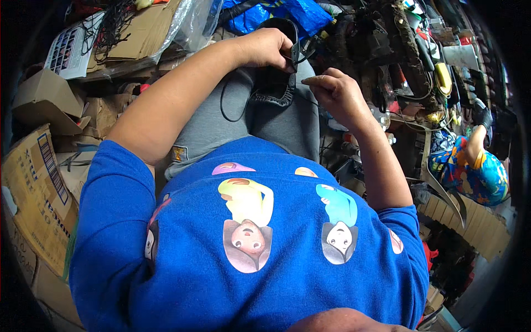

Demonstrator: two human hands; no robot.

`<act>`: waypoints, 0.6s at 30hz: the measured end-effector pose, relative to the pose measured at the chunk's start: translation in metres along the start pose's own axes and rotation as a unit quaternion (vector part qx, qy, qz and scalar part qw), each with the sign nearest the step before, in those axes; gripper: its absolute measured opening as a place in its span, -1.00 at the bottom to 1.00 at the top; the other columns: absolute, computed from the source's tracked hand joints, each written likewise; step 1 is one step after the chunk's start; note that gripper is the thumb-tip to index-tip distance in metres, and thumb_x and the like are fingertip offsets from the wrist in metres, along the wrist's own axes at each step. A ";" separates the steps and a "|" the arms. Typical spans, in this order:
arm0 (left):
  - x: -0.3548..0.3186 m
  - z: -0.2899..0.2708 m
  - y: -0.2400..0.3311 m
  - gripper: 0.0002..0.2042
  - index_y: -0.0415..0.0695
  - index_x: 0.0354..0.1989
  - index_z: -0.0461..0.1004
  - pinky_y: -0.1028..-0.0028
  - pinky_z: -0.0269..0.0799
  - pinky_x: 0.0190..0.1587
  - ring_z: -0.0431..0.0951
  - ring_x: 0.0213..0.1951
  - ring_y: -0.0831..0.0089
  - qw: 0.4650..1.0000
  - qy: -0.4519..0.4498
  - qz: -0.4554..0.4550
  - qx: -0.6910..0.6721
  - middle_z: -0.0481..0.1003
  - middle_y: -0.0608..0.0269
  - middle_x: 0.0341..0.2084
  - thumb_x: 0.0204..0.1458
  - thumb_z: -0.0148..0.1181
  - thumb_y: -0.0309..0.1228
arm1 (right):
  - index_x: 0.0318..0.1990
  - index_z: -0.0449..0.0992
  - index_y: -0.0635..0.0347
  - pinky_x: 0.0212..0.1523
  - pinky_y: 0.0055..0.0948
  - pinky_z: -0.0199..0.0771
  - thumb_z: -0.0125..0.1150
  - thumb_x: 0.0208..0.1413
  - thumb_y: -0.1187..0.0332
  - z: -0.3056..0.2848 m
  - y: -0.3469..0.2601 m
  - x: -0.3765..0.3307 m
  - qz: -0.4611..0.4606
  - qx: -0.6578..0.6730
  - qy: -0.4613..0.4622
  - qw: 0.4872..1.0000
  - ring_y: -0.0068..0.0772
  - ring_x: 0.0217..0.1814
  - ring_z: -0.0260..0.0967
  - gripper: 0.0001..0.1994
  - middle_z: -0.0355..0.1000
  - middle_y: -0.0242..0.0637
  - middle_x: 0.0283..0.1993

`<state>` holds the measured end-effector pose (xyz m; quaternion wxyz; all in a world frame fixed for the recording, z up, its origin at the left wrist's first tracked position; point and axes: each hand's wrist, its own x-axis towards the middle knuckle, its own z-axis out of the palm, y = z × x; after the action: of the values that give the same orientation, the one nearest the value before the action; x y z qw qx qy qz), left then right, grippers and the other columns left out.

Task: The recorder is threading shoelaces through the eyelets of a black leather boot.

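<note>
My left hand [266, 48] is closed around the edge of a black shoe [295, 41], which rests over my grey-trousered thighs. A row of stitches or ridges runs along the shoe's lower edge, near my knees. From it a thin black cord [222, 102] hangs in a loop across my left thigh. Just right of the shoe, apart from it, is my right hand [336, 95]. Its index finger points toward the shoe while the other fingers curl in. Whatever those curled fingers may hold is too small or hidden to make out.
Cardboard boxes [41, 182] crowd the left, with flattened cardboard [138, 41] and black cords at the upper left. A blue plastic bag [276, 14] lies beyond the shoe. Tools and clutter fill the right, including a yellow-handled tool [443, 78]. Another person in patterned clothes [470, 171] is at far right.
</note>
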<state>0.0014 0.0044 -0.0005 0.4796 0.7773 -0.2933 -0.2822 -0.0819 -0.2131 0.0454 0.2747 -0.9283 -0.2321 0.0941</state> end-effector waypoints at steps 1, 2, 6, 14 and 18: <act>0.000 0.000 -0.001 -0.77 -0.26 -0.33 0.55 0.52 0.35 -0.17 0.47 -0.30 0.49 1.000 0.001 0.000 -0.001 0.46 0.26 -0.46 -0.23 0.28 -0.49 | -0.23 0.60 0.07 -0.31 -0.31 0.43 0.22 -0.12 0.48 -0.001 -0.001 0.001 -0.004 -0.023 -0.003 1.000 -0.19 -0.35 0.41 -0.77 0.37 -0.19 -0.42; 0.001 0.001 -0.001 -0.78 -0.28 -0.35 0.54 0.52 0.35 -0.18 0.47 -0.32 0.50 1.000 -0.007 0.007 -0.026 0.46 0.26 -0.47 -0.24 0.26 -0.51 | -0.23 0.60 0.07 -0.31 -0.31 0.43 0.22 -0.12 0.48 -0.002 -0.002 0.002 -0.004 -0.024 -0.003 1.000 -0.19 -0.35 0.41 -0.77 0.37 -0.19 -0.42; 0.001 -0.003 0.000 -0.79 -0.30 -0.37 0.54 0.50 0.35 -0.18 0.47 -0.32 0.47 0.998 -0.039 0.035 -0.033 0.46 0.24 -0.47 -0.25 0.20 -0.52 | -0.26 0.60 0.12 -0.30 -0.31 0.44 0.21 -0.13 0.46 -0.003 -0.005 0.004 0.004 -0.022 -0.017 1.000 -0.17 -0.35 0.42 -0.79 0.39 -0.17 -0.41; 0.004 -0.002 -0.005 -0.74 -0.28 -0.31 0.54 0.46 0.34 -0.12 0.46 -0.23 0.37 0.999 -0.035 0.039 0.001 0.45 0.16 -0.38 -0.25 0.18 -0.49 | -0.26 0.59 0.13 -0.28 -0.30 0.45 0.21 -0.14 0.46 -0.005 -0.011 0.006 0.024 -0.009 -0.035 0.999 -0.15 -0.33 0.43 -0.79 0.41 -0.15 -0.39; 0.006 -0.002 -0.005 -0.71 -0.28 -0.26 0.54 0.47 0.35 -0.07 0.49 -0.20 0.37 0.999 -0.037 0.028 0.002 0.47 0.16 -0.35 -0.25 0.18 -0.53 | -0.27 0.59 0.15 -0.27 -0.30 0.45 0.21 -0.14 0.47 -0.001 -0.008 0.005 0.026 -0.024 -0.019 0.999 -0.13 -0.31 0.43 -0.79 0.42 -0.13 -0.39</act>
<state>0.0076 0.0032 -0.0055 0.4747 0.7588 -0.3331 -0.2967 -0.0803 -0.2053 0.0507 0.2454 -0.9384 -0.2154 0.1134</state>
